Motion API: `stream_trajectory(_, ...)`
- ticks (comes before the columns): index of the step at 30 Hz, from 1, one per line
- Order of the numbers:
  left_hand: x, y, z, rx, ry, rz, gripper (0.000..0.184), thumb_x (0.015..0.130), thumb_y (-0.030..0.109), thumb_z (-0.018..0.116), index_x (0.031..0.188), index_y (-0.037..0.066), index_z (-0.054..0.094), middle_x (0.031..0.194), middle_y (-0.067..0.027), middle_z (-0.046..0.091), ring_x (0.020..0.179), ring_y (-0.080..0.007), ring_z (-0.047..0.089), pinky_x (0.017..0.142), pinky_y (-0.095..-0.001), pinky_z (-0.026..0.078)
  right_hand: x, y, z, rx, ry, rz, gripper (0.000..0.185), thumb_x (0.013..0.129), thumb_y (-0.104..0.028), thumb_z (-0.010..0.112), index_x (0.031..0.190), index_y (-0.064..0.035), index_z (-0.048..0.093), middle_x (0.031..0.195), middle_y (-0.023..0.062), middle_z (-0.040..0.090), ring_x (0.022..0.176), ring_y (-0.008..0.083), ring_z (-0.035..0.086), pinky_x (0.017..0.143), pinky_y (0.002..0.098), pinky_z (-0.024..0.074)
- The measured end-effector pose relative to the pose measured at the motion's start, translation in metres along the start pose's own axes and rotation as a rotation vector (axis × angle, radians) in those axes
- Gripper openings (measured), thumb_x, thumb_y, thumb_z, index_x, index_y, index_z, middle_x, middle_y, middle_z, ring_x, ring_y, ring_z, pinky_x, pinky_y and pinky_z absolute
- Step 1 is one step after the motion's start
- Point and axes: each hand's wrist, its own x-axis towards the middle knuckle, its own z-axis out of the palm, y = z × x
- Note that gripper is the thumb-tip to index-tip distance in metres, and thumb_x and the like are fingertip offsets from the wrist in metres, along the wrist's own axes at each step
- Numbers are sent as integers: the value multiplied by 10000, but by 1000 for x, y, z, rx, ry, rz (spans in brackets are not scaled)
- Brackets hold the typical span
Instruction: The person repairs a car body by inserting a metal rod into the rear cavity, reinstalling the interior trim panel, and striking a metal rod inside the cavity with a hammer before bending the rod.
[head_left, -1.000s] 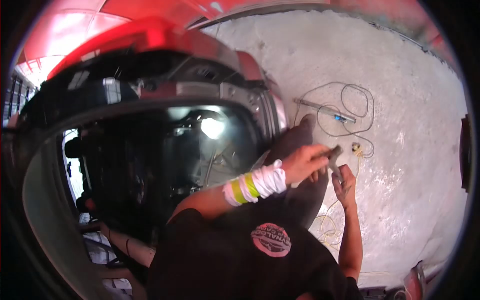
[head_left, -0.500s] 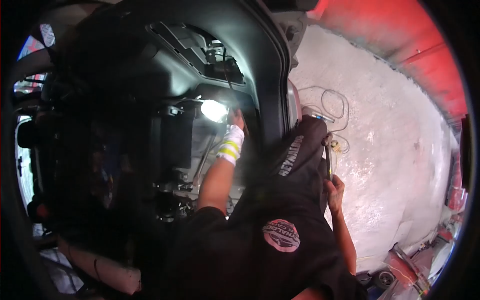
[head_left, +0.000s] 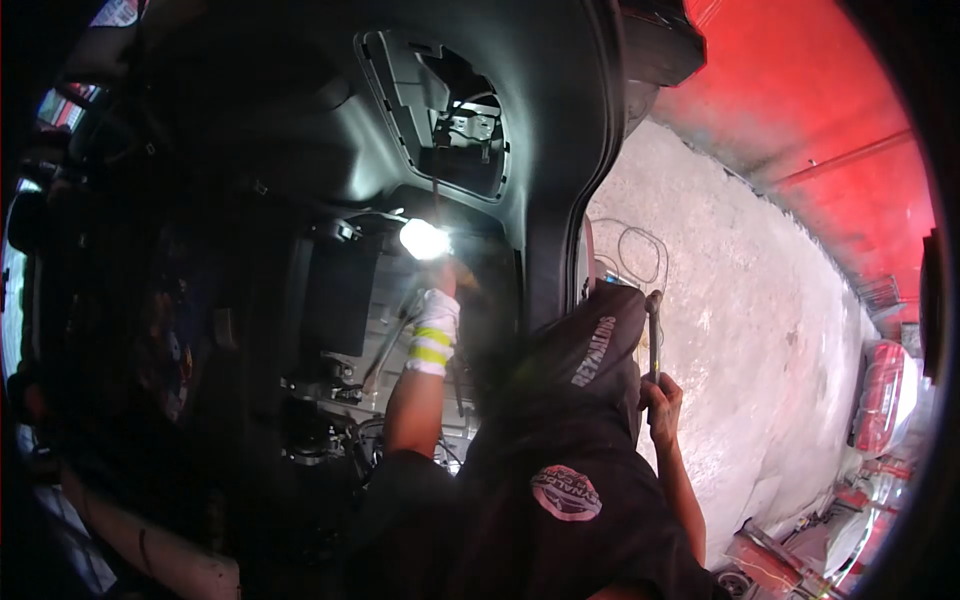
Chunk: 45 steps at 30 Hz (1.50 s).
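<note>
My left hand (head_left: 440, 275), below a white and yellow wristband, reaches into the car's cargo area just under a bright lamp (head_left: 425, 240). Glare and blur hide its fingers, so whether it holds anything cannot be seen. Low on the right, outside the car, my right hand (head_left: 663, 402) is closed around the handle of a long metal ratchet (head_left: 655, 335), its head pointing up. Above the lamp is a rectangular opening (head_left: 470, 185) in the dark side trim, with brackets inside. A thin dark cord (head_left: 436, 190) hangs from there towards the lamp.
A metal bar (head_left: 385, 355) and mechanical parts (head_left: 320, 430) lie in the dark cargo floor. A thin cable (head_left: 640, 250) loops over the pale concrete floor (head_left: 740, 350). A red wall (head_left: 820, 120) stands at upper right, with assorted equipment (head_left: 800, 560) at lower right.
The view has shifted, bringing the trim opening further right. My left hand has moved left, closer beneath the lamp. My right hand still grips the ratchet.
</note>
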Motion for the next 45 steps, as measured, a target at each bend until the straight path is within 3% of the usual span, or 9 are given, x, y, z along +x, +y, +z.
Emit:
stream_trajectory(4, 15, 27, -22, -14, -80, -10, 225, 977, 268, 599, 1089, 86, 669, 622, 30, 511, 439, -59, 418, 375, -233, 293, 9, -5, 3, -76, -56, -49, 214, 830, -209, 610, 807, 3, 623, 614, 22, 559, 526, 101, 512, 481, 248, 373)
stream_trajectory(6, 10, 109, -43, -300, -144, -384, 218, 963, 267, 618, 1050, 73, 664, 696, -4, 546, 483, -103, 470, 419, -274, 360, 14, -9, 10, -73, -67, -81, 216, 829, -217, 614, 819, -2, 631, 626, 20, 565, 541, 96, 513, 486, 247, 369)
stream_trajectory(9, 5, 156, -59, -467, -277, -601, 249, 971, 291, 612, 1100, 82, 650, 630, 50, 461, 438, -44, 368, 384, -209, 257, 14, -30, 19, -191, -81, -59, 202, 833, -216, 618, 842, -16, 646, 641, 8, 571, 563, 82, 513, 499, 243, 370)
stream_trajectory(11, 2, 163, -62, -600, -377, -529, 253, 975, 293, 606, 1122, 90, 638, 620, 49, 429, 440, -35, 326, 377, -207, 235, 7, -54, 29, -40, -165, 42, 211, 857, -207, 621, 833, 3, 623, 710, 12, 591, 663, 90, 524, 584, 270, 420)
stream_trajectory(15, -5, 174, -66, -676, -413, -663, 215, 1002, 233, 534, 1137, 90, 620, 645, 44, 419, 465, -46, 323, 390, -216, 248, 21, -37, 29, 54, -186, 54, 182, 859, -170, 629, 877, 9, 654, 729, 11, 608, 677, 85, 543, 600, 245, 425)
stream_trajectory(22, -12, 208, -69, -545, -260, -660, 77, 994, 226, 542, 958, 167, 576, 632, 49, 417, 461, -62, 345, 384, -231, 242, 41, -30, -11, 103, -236, 35, 187, 860, -174, 630, 887, 7, 666, 714, 14, 617, 626, 88, 551, 566, 241, 433)
stream_trajectory(33, -12, 243, -70, -387, -228, -694, 253, 1010, 265, 531, 1157, 73, 603, 624, 37, 398, 462, -72, 327, 401, -242, 268, 87, 28, -119, 241, -236, 74, 160, 876, -133, 609, 855, 22, 639, 636, 39, 587, 524, 115, 541, 483, 257, 439)
stream_trajectory(40, -10, 201, -73, -487, -217, -694, 237, 1000, 265, 550, 1141, 90, 627, 589, 46, 364, 426, -75, 308, 384, -253, 264, 130, 14, -102, 205, -208, 20, 144, 875, -153, 619, 858, -10, 622, 605, 8, 530, 474, 93, 466, 438, 255, 387)
stream_trajectory(45, -10, 154, -62, -684, -169, -729, 101, 974, 255, 583, 991, 155, 592, 584, 53, 371, 411, -80, 332, 353, -264, 262, 151, -17, -65, 148, -220, 8, 150, 872, -152, 629, 859, -3, 624, 606, 9, 531, 474, 87, 470, 429, 250, 387)
